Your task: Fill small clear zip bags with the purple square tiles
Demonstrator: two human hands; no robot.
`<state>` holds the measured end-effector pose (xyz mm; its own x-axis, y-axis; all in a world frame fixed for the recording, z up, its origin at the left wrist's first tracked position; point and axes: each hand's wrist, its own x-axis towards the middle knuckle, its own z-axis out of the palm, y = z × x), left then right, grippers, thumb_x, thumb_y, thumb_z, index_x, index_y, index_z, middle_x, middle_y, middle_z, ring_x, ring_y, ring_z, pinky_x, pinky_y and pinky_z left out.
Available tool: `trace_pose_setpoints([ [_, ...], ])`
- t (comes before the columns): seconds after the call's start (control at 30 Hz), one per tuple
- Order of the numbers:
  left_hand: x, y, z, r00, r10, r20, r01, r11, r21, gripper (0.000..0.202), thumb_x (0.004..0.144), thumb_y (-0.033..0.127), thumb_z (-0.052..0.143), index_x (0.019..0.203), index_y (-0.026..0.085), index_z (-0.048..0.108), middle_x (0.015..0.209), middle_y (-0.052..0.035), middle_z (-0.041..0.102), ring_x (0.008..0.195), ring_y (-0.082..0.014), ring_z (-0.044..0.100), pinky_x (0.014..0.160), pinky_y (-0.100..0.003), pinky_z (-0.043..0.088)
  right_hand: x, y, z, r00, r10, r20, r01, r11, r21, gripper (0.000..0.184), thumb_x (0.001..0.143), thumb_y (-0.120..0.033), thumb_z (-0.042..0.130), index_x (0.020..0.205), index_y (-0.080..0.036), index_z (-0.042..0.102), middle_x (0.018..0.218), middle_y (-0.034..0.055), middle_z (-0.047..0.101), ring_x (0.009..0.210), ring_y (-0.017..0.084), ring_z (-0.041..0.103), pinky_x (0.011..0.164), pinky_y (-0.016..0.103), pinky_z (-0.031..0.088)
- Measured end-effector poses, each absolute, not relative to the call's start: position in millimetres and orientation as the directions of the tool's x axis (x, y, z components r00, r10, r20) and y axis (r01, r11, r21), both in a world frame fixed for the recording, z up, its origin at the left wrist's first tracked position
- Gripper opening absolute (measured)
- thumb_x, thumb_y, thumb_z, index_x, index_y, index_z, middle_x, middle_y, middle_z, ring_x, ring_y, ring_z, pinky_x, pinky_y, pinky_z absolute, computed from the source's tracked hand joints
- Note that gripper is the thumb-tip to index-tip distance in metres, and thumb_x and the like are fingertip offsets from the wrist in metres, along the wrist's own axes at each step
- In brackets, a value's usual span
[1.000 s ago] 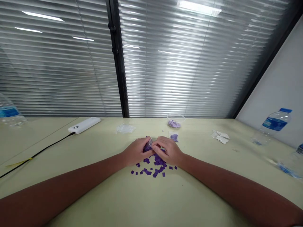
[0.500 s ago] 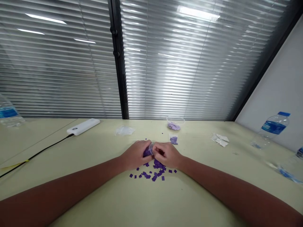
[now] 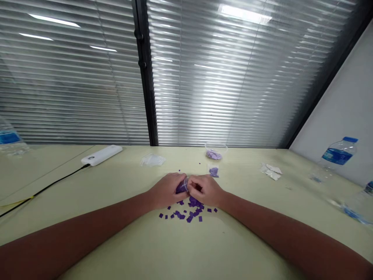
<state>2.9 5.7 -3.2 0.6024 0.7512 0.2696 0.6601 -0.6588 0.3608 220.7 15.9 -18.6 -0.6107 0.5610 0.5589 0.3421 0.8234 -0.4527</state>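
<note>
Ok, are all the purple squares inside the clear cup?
No, many purple squares lie loose on the table below the left hand and right hand holding the cup.

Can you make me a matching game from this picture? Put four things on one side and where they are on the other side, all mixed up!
Things:
1. Clear cup
2. Purple squares
3. White power bank
4. Water bottle

Places:
A. Far left of the table
B. Between the left hand and right hand
C. Loose on the table, just below the hands
D. Right side of the table

Pairs: 1-B, 2-C, 3-A, 4-D
</note>
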Motion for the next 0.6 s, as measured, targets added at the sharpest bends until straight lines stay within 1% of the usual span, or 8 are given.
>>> trace_pose_setpoints([
  [0.2,4.1,4.4,-0.2,0.603,0.752,0.266,0.661,-0.657,0.361,0.028,0.097,0.049,0.064,0.095,0.022,0.058,0.093,-0.0046,0.069,0.082,-0.0247,0.061,0.070,-0.033,0.040,220.7,16.6,-19.7,-0.571,0.578,0.583,0.416,0.816,-0.402,0.029,0.093,-0.021,0.055,0.066,-0.021,0.046,0.058,-0.0051,0.049,0.052,0.010,0.044,0.055,0.025,0.031],
  [0.37,3.8,4.5,-0.4,0.605,0.750,0.267,0.655,-0.660,0.367,0.031,0.097,0.052,0.063,0.096,0.022,0.059,0.093,-0.0048,0.069,0.083,-0.0244,0.061,0.071,-0.033,0.041,220.3,16.3,-18.8,-0.553,0.595,0.584,0.433,0.803,-0.409,0.029,0.095,-0.023,0.054,0.066,-0.021,0.049,0.058,-0.0040,0.051,0.052,0.011,0.046,0.054,0.025,0.032],
  [0.5,3.5,4.9,-1.1,0.613,0.746,0.260,0.650,-0.664,0.370,0.034,0.098,0.056,0.062,0.103,0.022,0.062,0.098,-0.0062,0.071,0.087,-0.0253,0.063,0.074,-0.034,0.044,220.2,16.8,-19.6,-0.515,0.611,0.601,0.449,0.789,-0.418,0.031,0.097,-0.024,0.053,0.067,-0.021,0.049,0.057,-0.0041,0.050,0.051,0.011,0.045,0.053,0.025,0.031],
  [0.6,3.1,4.9,-1.6,0.618,0.739,0.268,0.640,-0.671,0.375,0.035,0.098,0.057,0.062,0.105,0.023,0.064,0.099,-0.0060,0.072,0.088,-0.0253,0.064,0.075,-0.034,0.045,220.7,17.3,-20.4,-0.522,0.614,0.592,0.453,0.788,-0.417,0.031,0.098,-0.024,0.052,0.066,-0.021,0.049,0.057,-0.0040,0.051,0.051,0.011,0.045,0.053,0.025,0.031],
])
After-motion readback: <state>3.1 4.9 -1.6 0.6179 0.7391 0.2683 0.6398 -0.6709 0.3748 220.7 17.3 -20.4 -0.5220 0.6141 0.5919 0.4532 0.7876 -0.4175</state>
